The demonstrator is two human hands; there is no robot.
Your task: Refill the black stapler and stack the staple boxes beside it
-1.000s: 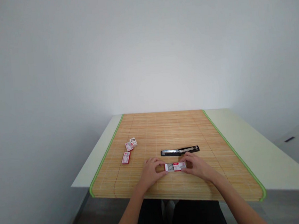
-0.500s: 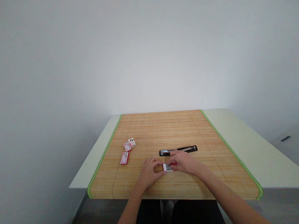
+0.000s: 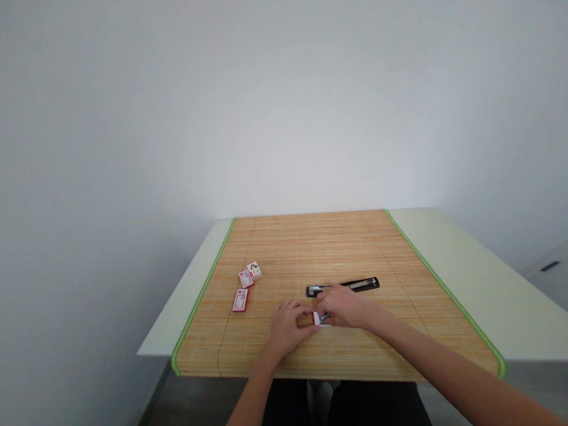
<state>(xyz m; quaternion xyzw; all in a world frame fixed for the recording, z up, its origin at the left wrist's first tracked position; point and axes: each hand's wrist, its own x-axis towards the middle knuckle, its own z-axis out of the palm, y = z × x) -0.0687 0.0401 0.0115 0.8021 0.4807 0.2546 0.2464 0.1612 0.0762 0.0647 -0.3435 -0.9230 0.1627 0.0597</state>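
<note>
A small red-and-white staple box [image 3: 316, 318] rests on the bamboo mat in front of me. My left hand [image 3: 288, 325] grips its left end between thumb and fingers. From the right, the bent fingers of my right hand [image 3: 340, 305] reach into the box and pinch grey metal staples [image 3: 325, 316]; the fingers hide most of them. Just behind my right hand lies a long black stapler [image 3: 364, 285], opened up, with its silver inner rail showing. The hand covers part of its near edge.
On the left of the mat [image 3: 316, 243] lie a larger red-and-white box [image 3: 240, 300], a smaller one [image 3: 246, 278] and a white box with a dark picture [image 3: 254, 270], the last two touching. The mat has green edging, over a white table [image 3: 448, 265] against a wall.
My right fingers have closed further in over the box and cover more of it. The whole view has shifted slightly; the left hand keeps its hold, and the stapler and boxes stay put.
</note>
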